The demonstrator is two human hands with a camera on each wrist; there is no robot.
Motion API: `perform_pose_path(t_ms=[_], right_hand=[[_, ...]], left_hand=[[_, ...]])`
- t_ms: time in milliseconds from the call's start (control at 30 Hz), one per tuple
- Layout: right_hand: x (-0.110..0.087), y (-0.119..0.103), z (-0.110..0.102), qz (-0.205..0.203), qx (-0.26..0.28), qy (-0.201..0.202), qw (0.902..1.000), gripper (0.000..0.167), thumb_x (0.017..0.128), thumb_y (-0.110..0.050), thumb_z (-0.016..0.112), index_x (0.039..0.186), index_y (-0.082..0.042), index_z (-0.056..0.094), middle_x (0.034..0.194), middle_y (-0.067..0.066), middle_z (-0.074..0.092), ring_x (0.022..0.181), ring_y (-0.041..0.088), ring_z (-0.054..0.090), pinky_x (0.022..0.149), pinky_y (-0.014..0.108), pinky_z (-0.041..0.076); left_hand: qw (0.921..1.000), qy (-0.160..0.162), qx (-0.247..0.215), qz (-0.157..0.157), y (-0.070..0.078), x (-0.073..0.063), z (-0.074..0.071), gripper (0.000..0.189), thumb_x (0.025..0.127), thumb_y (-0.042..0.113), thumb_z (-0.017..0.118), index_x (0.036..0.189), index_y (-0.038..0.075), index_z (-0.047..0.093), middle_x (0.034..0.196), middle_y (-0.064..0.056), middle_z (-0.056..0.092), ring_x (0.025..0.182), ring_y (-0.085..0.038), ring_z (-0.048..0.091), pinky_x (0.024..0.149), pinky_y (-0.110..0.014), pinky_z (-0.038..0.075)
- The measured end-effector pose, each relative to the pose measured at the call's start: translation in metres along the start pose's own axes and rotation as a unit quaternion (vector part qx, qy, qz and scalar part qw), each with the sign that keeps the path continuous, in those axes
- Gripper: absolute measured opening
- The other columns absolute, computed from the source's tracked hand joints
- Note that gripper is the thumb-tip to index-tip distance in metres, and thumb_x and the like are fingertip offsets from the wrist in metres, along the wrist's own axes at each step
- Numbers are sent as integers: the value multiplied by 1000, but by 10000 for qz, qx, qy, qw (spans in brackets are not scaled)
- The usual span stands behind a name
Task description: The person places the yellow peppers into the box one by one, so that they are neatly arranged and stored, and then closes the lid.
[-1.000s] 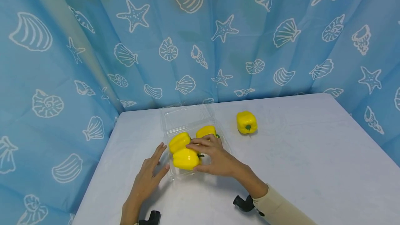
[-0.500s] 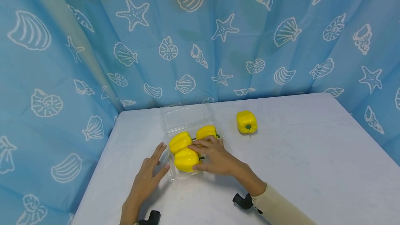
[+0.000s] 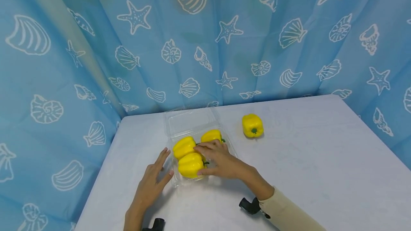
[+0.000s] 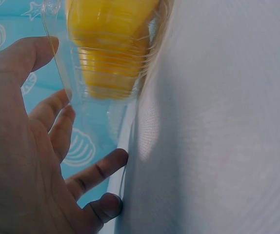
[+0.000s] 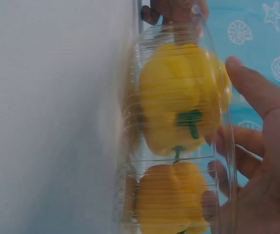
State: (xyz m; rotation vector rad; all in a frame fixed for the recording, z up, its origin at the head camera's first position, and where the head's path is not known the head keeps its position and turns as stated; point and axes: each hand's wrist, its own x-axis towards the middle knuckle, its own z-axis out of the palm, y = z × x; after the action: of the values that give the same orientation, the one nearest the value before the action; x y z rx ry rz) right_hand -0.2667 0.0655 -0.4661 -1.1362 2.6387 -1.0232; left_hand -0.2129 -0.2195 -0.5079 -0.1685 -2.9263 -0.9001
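A clear plastic clamshell box (image 3: pixel 192 129) lies with its lid back on the white table. Three yellow bell peppers show in it: a front one (image 3: pixel 190 165), a left one (image 3: pixel 184 147) behind it, and a rear right one (image 3: pixel 211 135). My right hand (image 3: pixel 221 161) grips the front pepper, thumb near the box's front edge and fingers reaching over the stem end. In the right wrist view, the box's ribbed wall partly covers its fingers. My left hand (image 3: pixel 151 183) is spread along the box's left side, thumb tip (image 4: pixel 52 46) at the clear rim in the left wrist view.
Another yellow bell pepper (image 3: pixel 252 125) sits on the white-covered table (image 3: pixel 305 152), behind and right of the box. A blue curtain (image 3: pixel 237 56) with white shells and starfish hangs behind the table. Black wrist-worn devices (image 3: pixel 250 206) show at both wrists.
The front pepper has shifted slightly toward me, away from the left one, with my right hand still on it. My left hand has stayed in place.
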Motion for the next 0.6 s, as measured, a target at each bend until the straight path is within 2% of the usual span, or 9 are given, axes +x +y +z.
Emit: perform_pose_path(t_ms=[133, 300, 600], right_hand=[[-1, 0, -4, 123, 142, 429, 9989, 64, 90, -47, 73, 145, -20, 53, 146, -1, 48, 129, 21, 34, 102, 52, 25], [-2, 4, -10, 144, -64, 1127, 9935, 51, 92, -38, 74, 137, -18, 61, 137, -2, 55, 123, 19, 39, 97, 47, 28], [-6, 17, -24, 252, -311, 2270, 9731, 45, 88, -31, 79, 127, -11, 68, 130, 2, 63, 117, 22, 46, 92, 48, 32]], left_hand=[[10000, 36, 56, 16, 0, 0, 0, 66, 99, 56, 52, 158, 44, 25, 163, 19, 20, 114, -22, 52, 85, -58, 48], [9999, 55, 96, 54, 1, 0, 0, 66, 99, 55, 52, 158, 42, 26, 163, 19, 20, 114, -22, 52, 86, -58, 48], [9999, 58, 110, 52, 3, -1, 0, 67, 99, 55, 52, 158, 35, 29, 164, 13, 23, 114, -23, 52, 84, -58, 48]])
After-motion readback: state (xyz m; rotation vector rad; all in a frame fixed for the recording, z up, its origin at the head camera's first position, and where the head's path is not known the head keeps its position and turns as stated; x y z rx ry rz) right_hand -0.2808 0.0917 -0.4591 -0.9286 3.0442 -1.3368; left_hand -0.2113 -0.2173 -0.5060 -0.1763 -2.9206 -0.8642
